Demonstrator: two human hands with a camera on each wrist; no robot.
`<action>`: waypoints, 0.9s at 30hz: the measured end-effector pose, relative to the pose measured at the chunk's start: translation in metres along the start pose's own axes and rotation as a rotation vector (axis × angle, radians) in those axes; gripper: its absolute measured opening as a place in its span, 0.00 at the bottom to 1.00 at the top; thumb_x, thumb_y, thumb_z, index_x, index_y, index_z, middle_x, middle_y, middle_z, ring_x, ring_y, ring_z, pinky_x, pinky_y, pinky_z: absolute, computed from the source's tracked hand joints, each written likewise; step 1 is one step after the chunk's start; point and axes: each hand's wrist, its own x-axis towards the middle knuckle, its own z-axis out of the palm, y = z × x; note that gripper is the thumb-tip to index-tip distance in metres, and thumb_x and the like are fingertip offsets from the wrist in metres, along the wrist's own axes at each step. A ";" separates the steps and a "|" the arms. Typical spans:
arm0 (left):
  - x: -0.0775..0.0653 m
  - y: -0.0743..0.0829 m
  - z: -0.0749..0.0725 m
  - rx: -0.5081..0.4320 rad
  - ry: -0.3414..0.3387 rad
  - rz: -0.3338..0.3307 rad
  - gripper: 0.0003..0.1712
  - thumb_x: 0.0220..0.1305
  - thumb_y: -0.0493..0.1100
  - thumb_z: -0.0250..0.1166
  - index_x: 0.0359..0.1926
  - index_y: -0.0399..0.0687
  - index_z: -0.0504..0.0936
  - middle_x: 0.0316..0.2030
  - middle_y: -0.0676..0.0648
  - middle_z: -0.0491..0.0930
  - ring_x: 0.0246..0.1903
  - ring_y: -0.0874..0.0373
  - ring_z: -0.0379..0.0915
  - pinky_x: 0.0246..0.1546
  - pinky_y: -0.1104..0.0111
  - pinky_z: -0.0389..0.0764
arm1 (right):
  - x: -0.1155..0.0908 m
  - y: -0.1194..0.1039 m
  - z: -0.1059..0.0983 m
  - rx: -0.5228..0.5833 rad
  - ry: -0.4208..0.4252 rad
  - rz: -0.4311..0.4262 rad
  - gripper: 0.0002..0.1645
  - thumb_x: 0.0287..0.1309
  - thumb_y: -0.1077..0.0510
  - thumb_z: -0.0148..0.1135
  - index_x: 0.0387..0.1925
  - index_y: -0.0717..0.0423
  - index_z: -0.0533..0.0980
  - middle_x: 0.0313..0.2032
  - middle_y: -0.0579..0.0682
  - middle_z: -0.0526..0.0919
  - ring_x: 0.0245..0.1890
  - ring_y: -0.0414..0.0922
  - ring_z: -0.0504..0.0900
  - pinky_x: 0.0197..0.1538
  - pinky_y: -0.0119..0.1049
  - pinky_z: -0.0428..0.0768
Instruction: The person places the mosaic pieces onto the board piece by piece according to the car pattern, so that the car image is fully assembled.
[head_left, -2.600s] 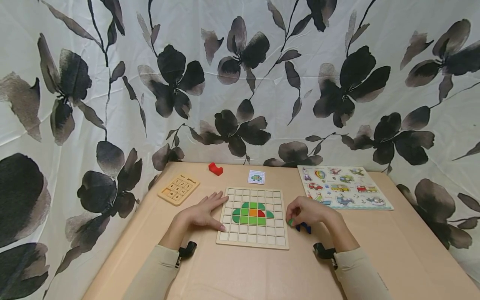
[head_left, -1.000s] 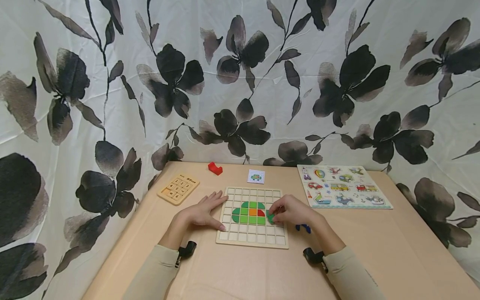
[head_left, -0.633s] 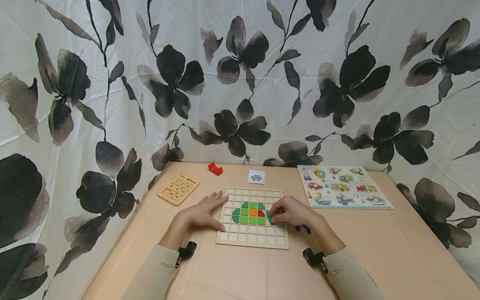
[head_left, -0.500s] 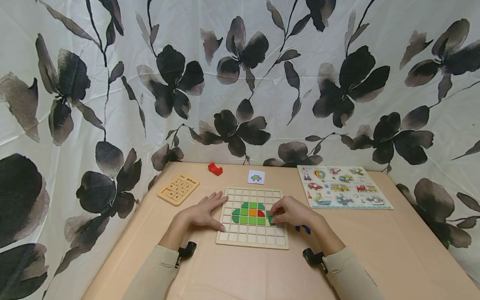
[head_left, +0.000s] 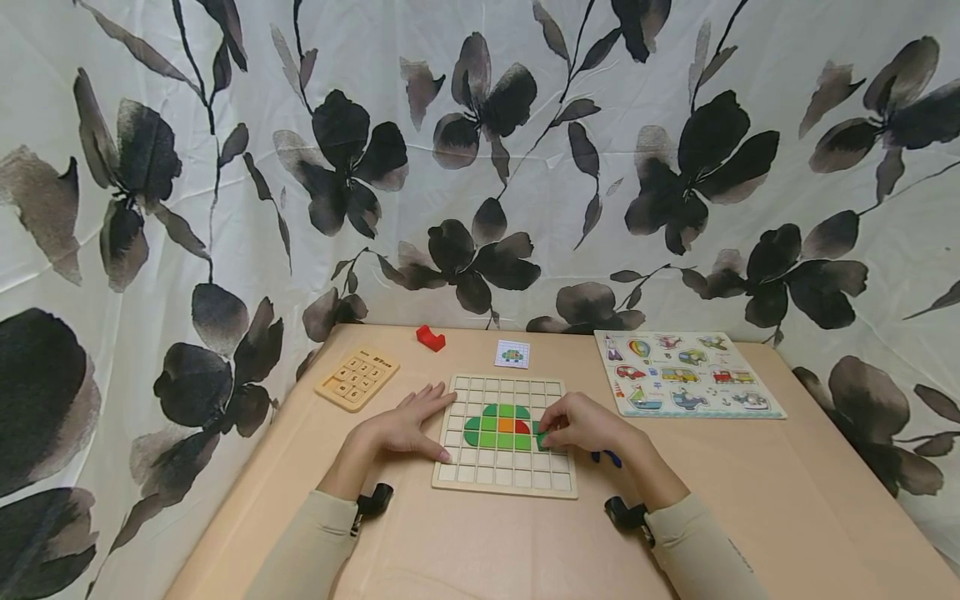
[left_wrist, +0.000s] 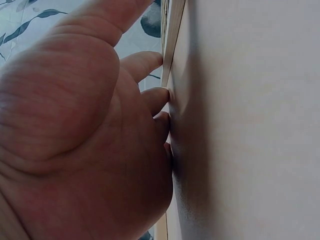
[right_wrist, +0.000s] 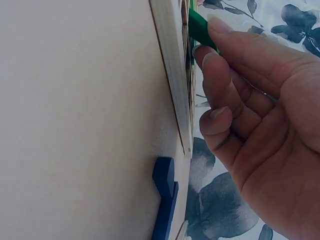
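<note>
Green puzzle tile (right_wrist: pixel 202 31) pinched between thumb and finger, a person's right hand (head_left: pixel 581 421) works at the right-hand side of a wooden grid board (head_left: pixel 487 475) on a pale counter (head_left: pixel 480 550). The tile sits at the fingertips over the board, at the right end of a green figure (head_left: pixel 489 438) with orange and red squares; whether it lies fully in its cell cannot be told, as the fingers cover part of it. The narrow pinch, remaining fingers curled loosely toward the palm, likely allows fine turning within a small cell.

Opposite, the left hand (head_left: pixel 408 427) is spread wide and grips nothing. Its thumb and forefinger touch the board's left edge while its other fingers rest on the counter, presumably to keep the board from sliding.

Between the hands and beyond the board lies a small printed card (head_left: pixel 512 354) showing a similar green figure, apparently set in easy sight as a pattern. Dark blue pieces (head_left: pixel 606 458) lie off the board, close beside the right hand on its near side, within ready reach. Past the left hand's fingertips are a wooden number puzzle (head_left: pixel 357 379) and a red piece (head_left: pixel 431 337); beyond the right hand, a picture board of vehicles (head_left: pixel 690 375).
</note>
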 end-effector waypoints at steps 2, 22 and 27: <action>0.000 0.000 0.000 0.001 0.000 0.000 0.67 0.50 0.69 0.78 0.83 0.56 0.54 0.84 0.40 0.39 0.84 0.42 0.27 0.83 0.45 0.34 | 0.000 0.000 0.000 -0.010 -0.001 0.005 0.05 0.58 0.61 0.76 0.37 0.53 0.88 0.30 0.42 0.85 0.29 0.39 0.78 0.30 0.27 0.77; 0.002 0.000 0.000 0.008 0.000 0.006 0.67 0.50 0.69 0.78 0.83 0.53 0.53 0.84 0.39 0.39 0.84 0.40 0.28 0.82 0.43 0.35 | 0.002 -0.004 0.002 -0.071 -0.004 -0.005 0.06 0.59 0.60 0.76 0.38 0.51 0.86 0.28 0.41 0.81 0.30 0.40 0.76 0.30 0.27 0.74; 0.002 0.000 0.000 0.004 -0.003 0.006 0.68 0.50 0.69 0.77 0.83 0.52 0.53 0.84 0.39 0.39 0.84 0.40 0.28 0.82 0.43 0.34 | 0.003 -0.003 0.003 -0.070 -0.001 0.007 0.06 0.58 0.61 0.76 0.37 0.51 0.85 0.28 0.41 0.81 0.31 0.40 0.76 0.31 0.28 0.74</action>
